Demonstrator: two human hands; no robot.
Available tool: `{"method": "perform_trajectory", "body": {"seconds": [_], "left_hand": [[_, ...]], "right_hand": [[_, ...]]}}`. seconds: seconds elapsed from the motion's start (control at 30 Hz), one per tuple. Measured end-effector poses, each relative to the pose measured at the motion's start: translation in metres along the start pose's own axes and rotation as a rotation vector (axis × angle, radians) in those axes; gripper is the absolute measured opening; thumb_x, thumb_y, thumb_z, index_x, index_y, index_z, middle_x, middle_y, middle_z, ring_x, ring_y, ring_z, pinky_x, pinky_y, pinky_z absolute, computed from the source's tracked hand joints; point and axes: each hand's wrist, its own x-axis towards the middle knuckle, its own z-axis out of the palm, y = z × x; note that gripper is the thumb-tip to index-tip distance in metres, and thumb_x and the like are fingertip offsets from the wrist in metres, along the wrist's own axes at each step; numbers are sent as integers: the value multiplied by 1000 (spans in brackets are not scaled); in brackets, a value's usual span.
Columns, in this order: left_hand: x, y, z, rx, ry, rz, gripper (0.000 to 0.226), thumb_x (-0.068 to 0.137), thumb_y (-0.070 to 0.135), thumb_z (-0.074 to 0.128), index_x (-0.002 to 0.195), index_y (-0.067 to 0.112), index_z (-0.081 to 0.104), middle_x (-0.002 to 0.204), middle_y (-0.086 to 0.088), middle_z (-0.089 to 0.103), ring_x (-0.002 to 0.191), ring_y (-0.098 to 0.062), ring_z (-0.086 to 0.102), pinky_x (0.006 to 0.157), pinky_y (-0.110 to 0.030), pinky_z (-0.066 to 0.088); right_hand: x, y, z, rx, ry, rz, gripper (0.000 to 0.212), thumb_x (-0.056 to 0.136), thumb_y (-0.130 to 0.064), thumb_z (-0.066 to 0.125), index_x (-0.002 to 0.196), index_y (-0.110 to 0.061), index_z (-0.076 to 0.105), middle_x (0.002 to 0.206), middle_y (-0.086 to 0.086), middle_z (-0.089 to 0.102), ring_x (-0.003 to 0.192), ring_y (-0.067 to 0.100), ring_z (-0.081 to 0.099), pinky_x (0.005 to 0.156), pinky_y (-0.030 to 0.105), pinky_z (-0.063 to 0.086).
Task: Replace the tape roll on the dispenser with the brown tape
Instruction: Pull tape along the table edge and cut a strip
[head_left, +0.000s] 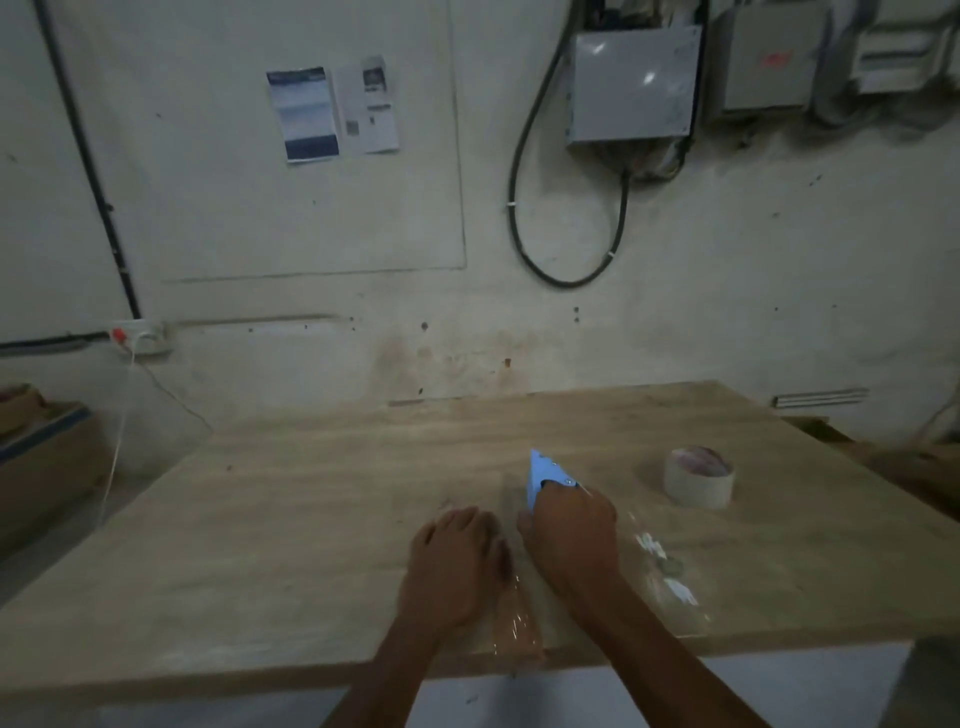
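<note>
Dispenser blue, gripped in right hand on worktop. Left hand flat, pressing brown tape strip. Pale roll well right.

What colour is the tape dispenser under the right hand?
Light blue tape dispenser, clearest in the head view.

Dim room. Wooden table against a stained white wall. Up and left of the hands: two paper notices. Up and right: grey junction box, looped black cable below it.
</note>
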Motion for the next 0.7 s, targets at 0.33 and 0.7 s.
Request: {"method": "perform_trajectory", "body": {"seconds": [0.33,0.7], "left_hand": [[10,-9,14,-19,-44,-58,50,102,49,32,148,32,42,158,9,39,148,-10,30,121,-39,20],[8,-8,12,5,-35,-53,51,101,48,33,149,31,41,158,9,40,147,-9,31,121,-38,21]], "right_hand": [[-27,19,12,47,104,-125,44,72,-32,62,111,-12,67,106,7,71,100,29,65,94,45,50],[-28,21,19,-27,47,-154,49,80,-34,47,115,-9,70,111,12,75,109,29,67,103,51,45]]}}
